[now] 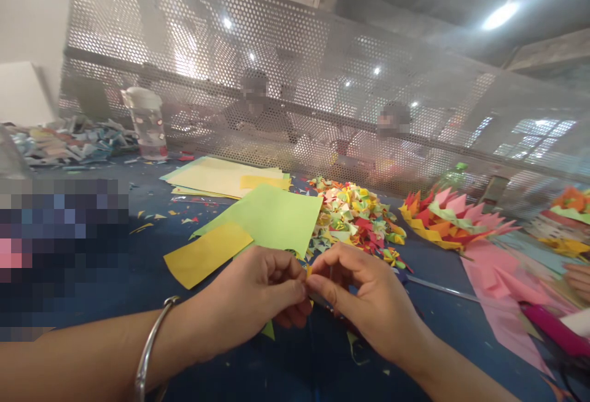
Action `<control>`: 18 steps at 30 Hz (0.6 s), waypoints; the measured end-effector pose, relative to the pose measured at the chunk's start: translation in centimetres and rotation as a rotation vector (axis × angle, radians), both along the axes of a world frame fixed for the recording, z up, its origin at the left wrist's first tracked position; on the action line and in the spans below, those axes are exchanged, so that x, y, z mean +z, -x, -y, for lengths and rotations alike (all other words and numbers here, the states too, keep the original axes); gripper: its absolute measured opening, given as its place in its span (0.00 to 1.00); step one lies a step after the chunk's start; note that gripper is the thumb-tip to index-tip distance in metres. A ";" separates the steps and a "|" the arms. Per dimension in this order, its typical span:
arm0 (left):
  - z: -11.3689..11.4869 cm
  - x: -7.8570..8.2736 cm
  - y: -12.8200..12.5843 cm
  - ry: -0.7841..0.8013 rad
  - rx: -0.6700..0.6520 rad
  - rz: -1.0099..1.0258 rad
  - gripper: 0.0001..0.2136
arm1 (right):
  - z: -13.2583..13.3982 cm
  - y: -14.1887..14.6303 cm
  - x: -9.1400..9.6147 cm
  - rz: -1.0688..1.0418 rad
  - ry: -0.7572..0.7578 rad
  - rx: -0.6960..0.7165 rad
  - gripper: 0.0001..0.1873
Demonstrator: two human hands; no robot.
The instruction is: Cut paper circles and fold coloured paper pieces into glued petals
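My left hand [271, 288] and my right hand [357, 285] meet above the blue tabletop [221, 359], fingertips almost touching. Thumbs and index fingers are pinched around a small yellow paper piece [309, 271], of which only a sliver shows; the fingers cover the rest. Just beyond my hands lie a light green paper sheet [271, 214] and a yellow paper strip [207, 254]. Behind my right hand is a heap of small folded paper pieces [354, 211] in many colours. A green scrap [268, 330] lies below my left hand.
A stack of pale yellow sheets [216, 174], a clear bottle [147, 122] and a pile of paper scraps [74, 141] stand farther back. At right are folded-paper flowers [456, 217] and pink paper [502, 285]. Another person's hand [578, 279] shows at the right edge. A perforated screen [304, 82] closes the back.
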State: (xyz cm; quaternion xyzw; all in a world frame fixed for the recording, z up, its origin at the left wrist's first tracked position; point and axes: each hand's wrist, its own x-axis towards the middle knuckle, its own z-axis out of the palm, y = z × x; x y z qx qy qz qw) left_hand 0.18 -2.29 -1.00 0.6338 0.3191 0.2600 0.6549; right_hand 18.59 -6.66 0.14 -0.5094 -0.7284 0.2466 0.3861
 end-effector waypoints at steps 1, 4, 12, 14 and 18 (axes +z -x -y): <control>0.0 0.0 0.0 -0.004 -0.001 -0.001 0.11 | 0.0 0.0 0.1 -0.001 0.006 0.001 0.07; 0.0 -0.2 0.1 -0.015 -0.013 -0.001 0.10 | -0.1 0.1 0.2 -0.011 0.022 -0.002 0.08; 0.1 -0.4 0.2 -0.052 -0.033 -0.038 0.07 | 0.1 0.1 0.3 -0.069 0.067 0.015 0.10; 0.1 -0.3 0.2 -0.066 -0.035 -0.055 0.08 | 0.1 0.1 0.2 -0.083 0.087 0.018 0.10; 0.2 -0.2 0.2 -0.097 -0.040 -0.078 0.08 | 0.1 0.1 0.2 -0.084 0.118 0.026 0.11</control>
